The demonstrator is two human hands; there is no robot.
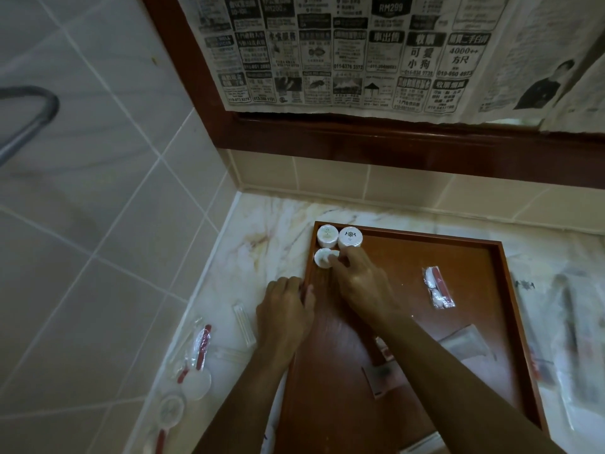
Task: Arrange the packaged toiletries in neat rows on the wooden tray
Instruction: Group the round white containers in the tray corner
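Three round white packs in the tray's (497,290) far left corner: two side by side against the far rim, one (327,235) at the very corner, the next (350,237) touching it on the right, and a third (322,258) just in front of the corner one, lying against the left rim. Right hand (360,283) reaching across the tray floor, fingers (334,257) pinching that third pack from its right side. Left hand (284,309) at the tray's left rim, fingers curled over the edge and gripping it, thumb side on the wood. Clear sachet with a red strip (438,287) lying alone on the right half of the tray, well apart from the round packs. Nearer the front, partly hidden under the right forearm, a flat clear packet (465,345) and a small dark-printed packet (383,378); contents too blurred to tell. Tray resting on a marbled counter (262,244) set into a tiled corner. On the counter left of the tray: a slim clear pack of white sticks (244,326) just beside the left hand, another red-strip sachet (199,352), and round clear-wrapped items (170,411) near the front edge. More blurred wrapped packets (573,322) on the counter to the right of the tray. Newspaper (360,50) hanging over a dark wood frame on the back wall.
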